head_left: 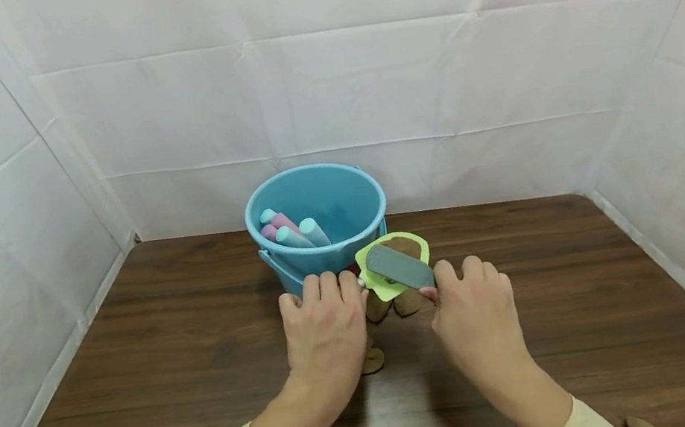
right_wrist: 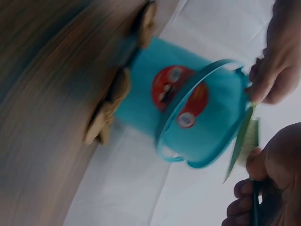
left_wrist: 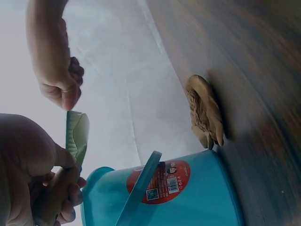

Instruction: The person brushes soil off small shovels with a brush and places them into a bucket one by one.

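Note:
My left hand (head_left: 327,322) grips the brown handle (left_wrist: 59,193) of a small yellow-green toy shovel (head_left: 389,289), raised above the table in front of a blue bucket (head_left: 283,265). My right hand (head_left: 478,315) holds a grey-backed brush (head_left: 399,266), which lies across the shovel blade in the head view. Pale bristles (right_wrist: 248,141) face the blade in the right wrist view. Something brown (head_left: 405,244) shows within the blade's outline; I cannot tell whether it lies on it. Brown, clay-like lumps (left_wrist: 204,113) sit on the table near the bucket.
Several pastel pink and mint cylinders (head_left: 312,232) stand in the bucket. Its handle (right_wrist: 169,113) hangs down over a red label (left_wrist: 162,183). White sheeting (head_left: 361,82) encloses the wooden table (head_left: 170,363). Another brown piece (head_left: 639,426) lies at the lower right edge.

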`<state>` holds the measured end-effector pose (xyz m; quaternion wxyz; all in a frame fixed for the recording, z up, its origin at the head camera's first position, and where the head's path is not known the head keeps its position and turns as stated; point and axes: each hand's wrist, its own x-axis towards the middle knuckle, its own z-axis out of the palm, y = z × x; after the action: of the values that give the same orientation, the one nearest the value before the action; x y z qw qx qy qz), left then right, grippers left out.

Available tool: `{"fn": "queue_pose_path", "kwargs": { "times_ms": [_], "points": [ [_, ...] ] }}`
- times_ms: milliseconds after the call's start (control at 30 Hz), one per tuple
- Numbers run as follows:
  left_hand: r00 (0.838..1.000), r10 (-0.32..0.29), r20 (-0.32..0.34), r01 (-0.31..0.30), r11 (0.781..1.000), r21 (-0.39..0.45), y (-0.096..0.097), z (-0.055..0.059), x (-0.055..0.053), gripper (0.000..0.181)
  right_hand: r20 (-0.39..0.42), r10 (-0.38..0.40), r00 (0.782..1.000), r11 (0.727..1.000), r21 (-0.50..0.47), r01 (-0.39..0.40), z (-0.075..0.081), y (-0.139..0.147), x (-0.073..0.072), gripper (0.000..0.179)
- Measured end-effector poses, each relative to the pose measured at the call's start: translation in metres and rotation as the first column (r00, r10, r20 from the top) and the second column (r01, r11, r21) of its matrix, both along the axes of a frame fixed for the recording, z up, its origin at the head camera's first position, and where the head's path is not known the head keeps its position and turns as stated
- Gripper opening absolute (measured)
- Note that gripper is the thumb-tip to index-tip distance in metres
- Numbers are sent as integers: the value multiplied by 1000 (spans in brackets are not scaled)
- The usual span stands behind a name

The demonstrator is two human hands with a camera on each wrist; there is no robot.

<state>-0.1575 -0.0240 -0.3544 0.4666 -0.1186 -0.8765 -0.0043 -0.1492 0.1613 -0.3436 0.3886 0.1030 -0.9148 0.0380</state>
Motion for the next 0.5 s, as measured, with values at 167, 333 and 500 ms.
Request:
{"fn": "queue_pose_path", "kwargs": {
  "times_ms": [167, 333, 500],
  "points": [
    [1000, -7, -28, 7, 1000, 9, 1, -4, -3, 30, 23, -29, 999, 999, -28, 30, -1, 12, -12, 40],
    [999, -15, -42, 16, 1000, 12, 0, -6, -5, 31, 13, -61, 998, 998, -31, 61, 3, 21, -16, 42],
    [1000, -1, -18, 1, 1000, 12, -1, -2, -4, 30, -56, -10, 998, 1000, -9, 9, 10, 14, -4, 43]
  ]
}}
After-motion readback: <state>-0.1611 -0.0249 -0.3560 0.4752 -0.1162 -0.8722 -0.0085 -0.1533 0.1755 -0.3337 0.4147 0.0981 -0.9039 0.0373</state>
